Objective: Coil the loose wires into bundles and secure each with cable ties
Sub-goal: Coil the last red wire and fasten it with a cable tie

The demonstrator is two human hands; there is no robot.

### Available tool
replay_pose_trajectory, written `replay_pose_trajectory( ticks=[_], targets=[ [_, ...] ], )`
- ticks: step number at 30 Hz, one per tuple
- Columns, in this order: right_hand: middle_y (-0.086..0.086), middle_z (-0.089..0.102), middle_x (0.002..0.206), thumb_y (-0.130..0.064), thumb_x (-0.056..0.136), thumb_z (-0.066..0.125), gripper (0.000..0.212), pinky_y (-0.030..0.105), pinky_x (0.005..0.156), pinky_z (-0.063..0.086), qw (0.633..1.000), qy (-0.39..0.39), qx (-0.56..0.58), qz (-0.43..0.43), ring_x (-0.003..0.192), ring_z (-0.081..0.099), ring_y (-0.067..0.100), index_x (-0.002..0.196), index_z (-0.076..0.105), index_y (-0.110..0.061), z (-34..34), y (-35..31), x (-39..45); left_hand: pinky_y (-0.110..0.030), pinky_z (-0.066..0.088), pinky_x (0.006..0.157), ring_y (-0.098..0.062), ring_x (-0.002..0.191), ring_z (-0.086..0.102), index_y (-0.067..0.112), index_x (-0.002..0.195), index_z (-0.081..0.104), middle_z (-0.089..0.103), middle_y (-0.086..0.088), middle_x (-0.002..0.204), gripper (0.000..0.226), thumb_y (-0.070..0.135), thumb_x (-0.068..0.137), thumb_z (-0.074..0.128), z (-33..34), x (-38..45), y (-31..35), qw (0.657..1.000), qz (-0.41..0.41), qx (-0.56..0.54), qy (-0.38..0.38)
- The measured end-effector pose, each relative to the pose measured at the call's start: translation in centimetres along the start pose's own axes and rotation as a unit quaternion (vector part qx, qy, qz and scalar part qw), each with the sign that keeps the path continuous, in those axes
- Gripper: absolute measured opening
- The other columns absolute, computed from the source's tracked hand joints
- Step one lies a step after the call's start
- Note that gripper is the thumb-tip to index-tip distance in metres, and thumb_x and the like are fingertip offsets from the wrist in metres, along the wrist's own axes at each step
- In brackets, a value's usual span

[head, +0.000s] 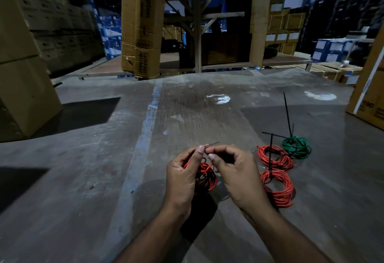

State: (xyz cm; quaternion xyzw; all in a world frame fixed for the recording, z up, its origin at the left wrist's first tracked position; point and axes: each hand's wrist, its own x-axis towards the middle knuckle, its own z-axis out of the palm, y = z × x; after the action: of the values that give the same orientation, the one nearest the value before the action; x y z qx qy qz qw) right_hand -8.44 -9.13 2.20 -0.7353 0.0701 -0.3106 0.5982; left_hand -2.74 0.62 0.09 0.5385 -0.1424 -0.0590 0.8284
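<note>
Tying step on a fourth bundle, judging by the three finished ones on the floor. Left hand [182, 176] curled around a small coil of red insulated wire [204, 176], held above the grey concrete floor [104, 158], thumb and forefinger pinching near the top of the coil. Right hand [234, 171] curled too, fingertips pinching a thin black plastic cable tie [212, 144] whose tip pokes out up and to the right between both hands. Can't tell whether the tail is through the head yet; hidden by fingers. Next move likely needs feeding or pulling the tail snug while the left hand keeps the loops from springing apart. The held coil looks loose, uneven, one strand looping out across the front. To the right on the floor: a tied red wire coil [277, 188] nearest, another tied red coil [275, 157] just behind it, touching or nearly so, and a tied green wire coil [296, 147] further back, each with long uncut black tie tails sticking up. Cardboard boxes [25, 71] stacked at left.
</note>
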Motion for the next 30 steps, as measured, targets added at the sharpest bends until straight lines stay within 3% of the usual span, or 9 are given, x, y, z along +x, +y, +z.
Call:
replay_pose_trajectory(
  ticks=[2, 6, 9, 13, 18, 21, 24, 26, 30],
  targets=[
    [-0.004, 0.075, 0.083, -0.006, 0.088, 0.069, 0.011, 0.017, 0.067, 0.051, 0.996, 0.008, 0.07, 0.048, 0.072, 0.066, 0.001, 0.091, 0.073, -0.016, -0.1, 0.1, 0.1, -0.037, 0.056, 0.072, -0.036, 0.085, 0.066, 0.005, 0.096, 0.075, 0.071, -0.025, 0.096, 0.024, 0.026, 0.09, 0.067, -0.1, 0.0, 0.0, 1.0, -0.001, 0.005, 0.001],
    [-0.001, 0.072, 0.083, -0.014, 0.086, 0.072, 0.017, 0.018, 0.067, 0.051, 0.979, 0.021, 0.177, 0.096, 0.071, 0.063, 0.005, 0.103, 0.071, -0.015, -0.7, 0.3, 0.3, -0.054, 0.05, 0.092, -0.042, 0.1, 0.067, 0.009, 0.098, 0.077, 0.074, -0.019, 0.1, 0.023, 0.028, 0.089, 0.067, -0.1, -0.2, 0.0, 0.999, 0.0, 0.027, -0.022],
    [-0.002, 0.073, 0.079, -0.013, 0.087, 0.071, 0.004, 0.017, 0.065, 0.049, 0.984, 0.022, 0.159, 0.08, 0.072, 0.062, 0.003, 0.089, 0.074, -0.013, -0.4, 0.2, 0.2, -0.048, 0.05, 0.091, -0.032, 0.095, 0.068, 0.009, 0.097, 0.077, 0.075, -0.016, 0.098, 0.024, 0.028, 0.086, 0.068, 0.1, -0.4, 0.1, 0.999, 0.001, 0.032, -0.033],
    [-0.003, 0.059, 0.068, -0.011, 0.093, 0.063, 0.008, 0.024, 0.068, 0.048, 0.979, 0.071, 0.182, 0.057, 0.065, 0.055, 0.008, 0.085, 0.063, -0.012, 0.0, 0.4, 0.6, -0.03, 0.048, 0.069, -0.018, 0.072, 0.062, 0.011, 0.079, 0.077, 0.072, -0.007, 0.077, 0.017, 0.022, 0.088, 0.068, 0.1, -0.3, 0.3, 0.999, -0.011, 0.049, -0.018],
    [0.01, 0.068, 0.081, -0.009, 0.104, 0.042, 0.011, 0.04, 0.08, 0.061, 0.926, 0.119, 0.349, 0.081, 0.08, 0.073, 0.024, 0.094, 0.048, -0.01, -1.0, 0.1, 1.5, -0.026, 0.038, 0.056, -0.004, 0.048, 0.049, 0.015, 0.065, 0.073, 0.061, 0.003, 0.058, 0.025, 0.02, 0.089, 0.068, -0.9, 0.7, 0.6, 0.995, -0.067, 0.055, 0.041],
    [0.006, 0.052, 0.067, -0.009, 0.105, 0.039, 0.011, 0.049, 0.074, 0.061, 0.901, 0.129, 0.392, 0.136, 0.057, 0.061, 0.017, 0.097, 0.045, -0.013, -0.6, 0.4, 1.5, -0.024, 0.033, 0.051, -0.001, 0.041, 0.042, 0.014, 0.067, 0.072, 0.057, 0.005, 0.053, 0.022, 0.018, 0.088, 0.068, -0.9, 0.7, 0.6, 0.994, -0.089, 0.055, 0.032],
    [-0.001, 0.04, 0.062, -0.007, 0.105, 0.037, 0.017, 0.036, 0.063, 0.06, 0.889, 0.139, 0.407, 0.156, 0.047, 0.039, 0.008, 0.091, 0.044, -0.014, -0.7, 0.3, 1.7, -0.015, 0.038, 0.045, 0.001, 0.042, 0.048, 0.014, 0.071, 0.07, 0.063, 0.007, 0.055, 0.019, 0.02, 0.089, 0.068, -1.2, 1.2, 0.8, 0.993, -0.1, 0.037, 0.056],
    [-0.001, 0.036, 0.064, -0.003, 0.104, 0.035, 0.023, 0.02, 0.046, 0.046, 0.894, 0.141, 0.39, 0.168, 0.045, 0.032, 0.006, 0.087, 0.043, -0.016, -0.7, 0.0, 1.8, -0.012, 0.036, 0.044, -0.001, 0.047, 0.049, 0.015, 0.071, 0.07, 0.066, 0.007, 0.061, 0.02, 0.022, 0.089, 0.069, -1.6, 1.7, 0.8, 0.994, -0.075, 0.05, 0.067],
    [-0.002, 0.035, 0.059, -0.003, 0.104, 0.035, 0.022, 0.015, 0.035, 0.02, 0.906, 0.097, 0.359, 0.203, 0.04, 0.023, 0.003, 0.087, 0.042, -0.015, 0.0, -0.4, 1.7, -0.021, 0.041, 0.051, -0.006, 0.051, 0.048, 0.016, 0.073, 0.067, 0.058, 0.009, 0.056, 0.017, 0.025, 0.086, 0.074, -2.1, 2.4, 0.3, 0.988, -0.003, 0.111, 0.103]
  ],
)
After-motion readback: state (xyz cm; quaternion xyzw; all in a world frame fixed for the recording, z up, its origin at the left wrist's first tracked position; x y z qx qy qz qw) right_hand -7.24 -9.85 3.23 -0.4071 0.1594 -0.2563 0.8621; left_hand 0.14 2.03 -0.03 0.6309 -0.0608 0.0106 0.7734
